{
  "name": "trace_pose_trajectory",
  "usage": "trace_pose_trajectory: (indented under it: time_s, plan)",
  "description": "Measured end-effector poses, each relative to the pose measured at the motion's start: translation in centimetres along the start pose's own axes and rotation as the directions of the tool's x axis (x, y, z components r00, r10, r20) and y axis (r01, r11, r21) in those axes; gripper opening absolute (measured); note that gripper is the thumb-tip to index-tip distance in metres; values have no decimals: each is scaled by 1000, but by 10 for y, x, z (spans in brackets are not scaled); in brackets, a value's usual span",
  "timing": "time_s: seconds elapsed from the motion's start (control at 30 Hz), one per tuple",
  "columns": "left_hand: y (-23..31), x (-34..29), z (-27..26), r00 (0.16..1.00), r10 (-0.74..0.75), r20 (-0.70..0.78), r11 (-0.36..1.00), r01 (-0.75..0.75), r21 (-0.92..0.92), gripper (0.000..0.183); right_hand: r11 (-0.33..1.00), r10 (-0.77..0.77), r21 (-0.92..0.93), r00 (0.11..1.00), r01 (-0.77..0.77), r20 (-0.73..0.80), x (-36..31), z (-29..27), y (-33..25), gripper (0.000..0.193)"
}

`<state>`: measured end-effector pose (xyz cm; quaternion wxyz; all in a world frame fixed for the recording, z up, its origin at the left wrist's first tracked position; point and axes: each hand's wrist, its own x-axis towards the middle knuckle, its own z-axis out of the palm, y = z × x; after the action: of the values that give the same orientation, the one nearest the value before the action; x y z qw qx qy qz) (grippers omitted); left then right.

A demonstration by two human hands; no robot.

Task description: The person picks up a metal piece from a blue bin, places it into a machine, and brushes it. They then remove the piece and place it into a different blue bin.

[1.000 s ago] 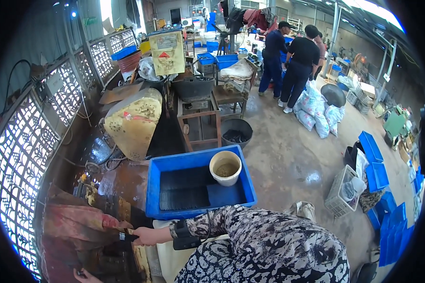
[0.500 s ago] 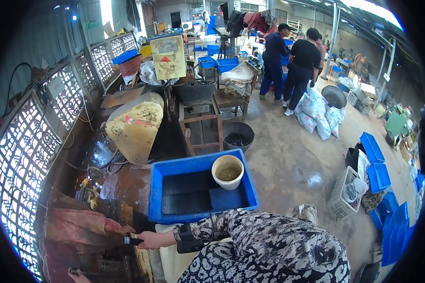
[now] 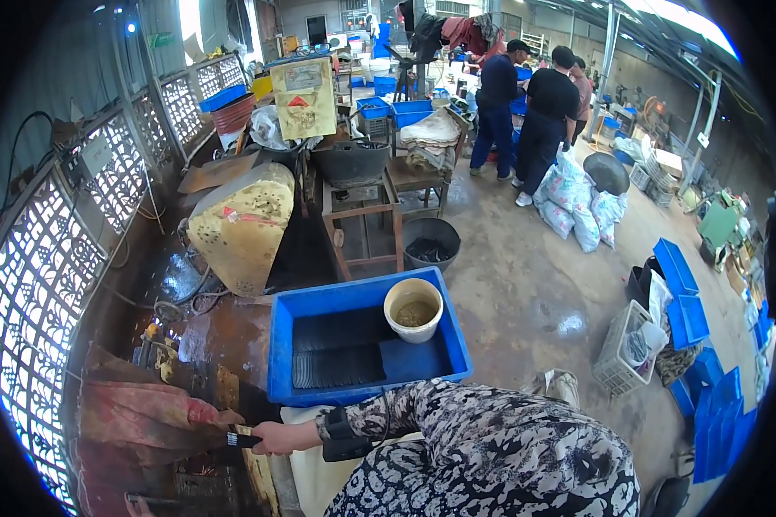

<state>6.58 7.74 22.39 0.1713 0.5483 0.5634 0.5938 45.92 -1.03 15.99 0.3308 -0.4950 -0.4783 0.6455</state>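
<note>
My right hand (image 3: 276,438) reaches in from the right, in a patterned sleeve with a black band at the wrist. Its fingers are closed around a small stack of thin dark strips (image 3: 243,439) with pale lines on it. The stack is beside a stained reddish cloth (image 3: 151,409) draped over the work area. Only a sliver of my left hand (image 3: 138,506) shows at the lower left edge, by a dark bar; its fingers are mostly cut off. Ahead lies a blue tray (image 3: 278,349) with rows of thin dark pieces (image 3: 341,368) and a white bucket (image 3: 414,332) of murky liquid.
Beyond the tray stand a dark bin (image 3: 431,246), a wooden stool (image 3: 362,246) and a stained yellowish machine cover (image 3: 241,228). On the right are a pale crate (image 3: 622,349) and blue trays (image 3: 720,422). Several people (image 3: 547,112) stand near filled sacks (image 3: 569,202).
The view has shifted slightly. Less of my left hand shows at the lower edge. My right hand still holds the dark strips in nearly the same place.
</note>
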Motion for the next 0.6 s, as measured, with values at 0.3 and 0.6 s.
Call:
trace_pose_trajectory:
  time_s: [0.3, 0.6]
  plan:
    - [62, -105, 43, 998, -8, -55, 975, 20, 222, 23, 995, -24, 93, 998, 30, -58, 5, -11, -7, 17]
    - [35, -205, 116, 984, 68, 162, 887, -134, 441, 22, 954, -14, 292, 985, 64, -171, 6, -34, -1, 16]
